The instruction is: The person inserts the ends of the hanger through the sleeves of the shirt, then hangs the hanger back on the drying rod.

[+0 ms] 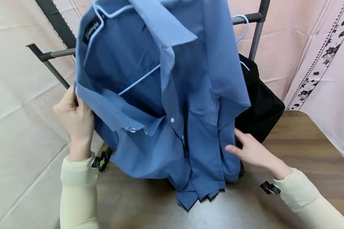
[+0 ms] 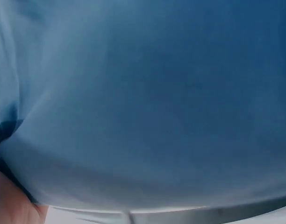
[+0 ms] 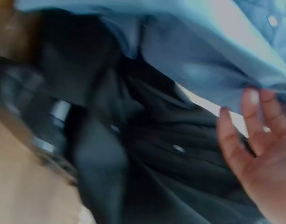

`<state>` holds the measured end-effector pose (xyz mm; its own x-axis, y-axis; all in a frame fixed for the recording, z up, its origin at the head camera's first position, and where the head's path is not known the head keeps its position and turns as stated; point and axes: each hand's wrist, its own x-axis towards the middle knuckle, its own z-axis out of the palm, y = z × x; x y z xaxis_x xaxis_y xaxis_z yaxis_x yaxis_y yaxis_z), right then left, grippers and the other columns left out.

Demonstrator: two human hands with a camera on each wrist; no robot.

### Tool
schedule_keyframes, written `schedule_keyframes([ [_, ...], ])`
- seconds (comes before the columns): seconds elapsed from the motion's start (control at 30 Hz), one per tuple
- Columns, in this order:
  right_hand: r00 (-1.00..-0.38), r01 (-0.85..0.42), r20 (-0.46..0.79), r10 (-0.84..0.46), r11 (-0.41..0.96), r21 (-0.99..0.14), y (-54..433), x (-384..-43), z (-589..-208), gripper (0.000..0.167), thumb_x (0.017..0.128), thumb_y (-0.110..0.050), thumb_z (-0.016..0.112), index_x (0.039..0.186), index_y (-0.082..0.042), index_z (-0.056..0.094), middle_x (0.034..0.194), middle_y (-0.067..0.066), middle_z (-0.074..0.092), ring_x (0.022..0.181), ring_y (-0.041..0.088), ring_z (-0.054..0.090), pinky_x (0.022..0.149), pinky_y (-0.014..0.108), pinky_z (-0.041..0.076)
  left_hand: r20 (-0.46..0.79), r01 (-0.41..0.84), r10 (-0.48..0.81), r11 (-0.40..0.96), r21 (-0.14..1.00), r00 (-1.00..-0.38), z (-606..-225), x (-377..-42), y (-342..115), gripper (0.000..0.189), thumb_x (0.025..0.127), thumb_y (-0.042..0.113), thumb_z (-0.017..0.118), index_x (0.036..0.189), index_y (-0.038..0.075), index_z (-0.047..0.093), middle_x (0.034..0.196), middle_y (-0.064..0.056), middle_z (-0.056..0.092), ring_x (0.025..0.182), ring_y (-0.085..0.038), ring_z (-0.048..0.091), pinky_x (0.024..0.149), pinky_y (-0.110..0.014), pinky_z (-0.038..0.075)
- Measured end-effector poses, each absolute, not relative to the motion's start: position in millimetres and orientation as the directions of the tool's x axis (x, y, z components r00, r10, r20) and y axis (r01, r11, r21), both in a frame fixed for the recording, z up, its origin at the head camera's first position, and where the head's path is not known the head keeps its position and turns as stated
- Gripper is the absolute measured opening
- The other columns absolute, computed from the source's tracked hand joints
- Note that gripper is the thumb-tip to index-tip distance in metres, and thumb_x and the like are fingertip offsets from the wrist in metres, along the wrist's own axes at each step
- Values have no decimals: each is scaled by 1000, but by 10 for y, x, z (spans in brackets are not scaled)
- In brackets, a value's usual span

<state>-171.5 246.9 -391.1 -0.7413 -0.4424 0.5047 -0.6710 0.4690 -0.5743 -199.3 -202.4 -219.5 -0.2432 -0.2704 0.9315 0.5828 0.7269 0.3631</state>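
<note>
A blue button-up shirt [image 1: 149, 152] with short sleeves hangs tilted on a light blue hanger [image 1: 139, 80], filling the middle of the head view. My left hand [image 1: 77, 119] grips the shirt's fabric at its left side, below the collar label. In the left wrist view, blue cloth [image 2: 152, 102] covers nearly everything, and only a bit of the hand [image 2: 14, 203] shows. At the shirt's lower right edge is my right hand [image 1: 252, 149], thumb apart and fingers extended. The right wrist view shows its fingertips against the blue cloth; some fingers are partly hidden.
A black garment [image 1: 265, 105] hangs behind the shirt on another light blue hanger [image 1: 242, 27]. The dark metal rack [image 1: 256, 35] stands at the back. Below lies a wooden tabletop [image 1: 292, 140]. Pale cloth [image 1: 25, 127] hangs around the sides.
</note>
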Motion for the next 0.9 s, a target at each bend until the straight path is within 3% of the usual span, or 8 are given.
schedule_keyframes([
  [0.1,-806,-588,344,-482,580,-564,2351,-1725,-4070,51,92,-45,73,125,-9,58,109,2,68,96,12,64,82,34,53,927,585,-253,721,372,-278,-2373,-2003,-2121,50,102,20,59,59,-2,46,52,1,31,47,-4,23,51,-19,16],
  [0.2,-818,-567,269,-508,637,-522,2231,-1743,-4213,50,91,-48,73,124,-11,62,119,2,65,107,16,63,89,41,52,919,564,-246,731,385,-309,-2513,-2002,-2255,53,102,21,58,56,-1,42,50,4,30,46,-2,22,49,-20,15],
  [0.27,-816,-571,246,-523,665,-481,2165,-1759,-4283,50,91,-51,71,120,-11,65,118,2,65,106,18,63,89,41,52,915,554,-240,735,390,-325,-2585,-2004,-2353,54,101,20,59,55,-1,41,50,7,30,46,-1,22,48,-20,15],
  [0.43,-821,-560,139,-554,734,-384,2019,-1794,-4387,55,87,-62,69,106,-11,70,94,-4,63,76,9,57,66,29,50,913,532,-214,757,379,-347,-2659,-1931,-2487,56,101,16,61,54,-2,37,51,9,28,46,3,21,48,-19,13],
  [0.57,-816,-557,52,-576,758,-340,1897,-1803,-4413,61,83,-66,70,103,-9,67,89,-3,60,67,7,48,59,27,43,906,483,-201,792,374,-372,-2738,-1916,-2639,57,101,21,63,54,0,40,50,6,29,45,3,22,48,-19,13],
  [0.63,-801,-574,50,-597,741,-349,1842,-1814,-4412,52,86,-57,74,105,-9,68,93,-2,63,69,7,49,60,27,44,902,453,-202,810,373,-381,-2803,-1961,-2762,57,101,25,64,54,2,42,49,4,31,45,2,23,48,-19,14],
  [0.77,-757,-624,95,-647,671,-401,1769,-1846,-4388,17,92,-24,74,99,-9,68,82,-5,60,59,4,46,55,25,41,895,422,-212,823,380,-394,-2849,-1981,-2877,58,101,30,63,54,2,42,49,2,30,44,0,22,48,-20,14],
  [0.9,-738,-643,150,-658,618,-451,1754,-1905,-4332,4,95,-10,67,95,-7,66,73,-7,52,55,2,43,53,23,41,891,394,-234,832,390,-389,-2865,-1997,-2967,59,101,30,63,54,2,40,49,4,29,44,-1,21,48,-20,13],
])
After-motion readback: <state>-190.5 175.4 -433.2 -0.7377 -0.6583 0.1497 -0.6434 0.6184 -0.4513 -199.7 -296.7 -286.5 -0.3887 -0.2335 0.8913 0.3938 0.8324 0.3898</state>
